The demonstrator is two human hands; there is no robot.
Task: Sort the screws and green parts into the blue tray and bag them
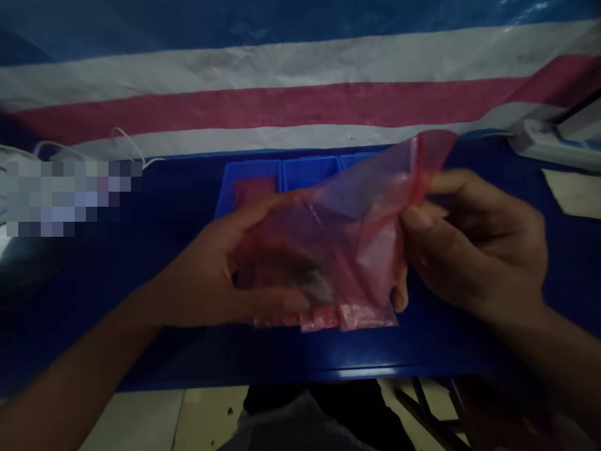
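Observation:
A see-through pink zip bag (347, 232) is held up above the blue table, its upper right corner raised. My left hand (220, 269) wraps round the bag's left side, thumb in front. At the bag's red zip strip, my right hand (474, 244) pinches the edge between thumb and fingers. Something dark and shiny shows inside, too blurred to name. Along the bottom, several folded pink plastic edges stick out; I cannot tell whether they are inside the bag or behind it.
Behind the bag stand a left blue bin (225, 181) with pink plastic in it, a middle blue bin (312, 169) and a third, partly hidden. The blue table (338, 351) ends near my lap. White cables (129, 141) lie left; a white power strip (544, 141) and paper (573, 191) lie right.

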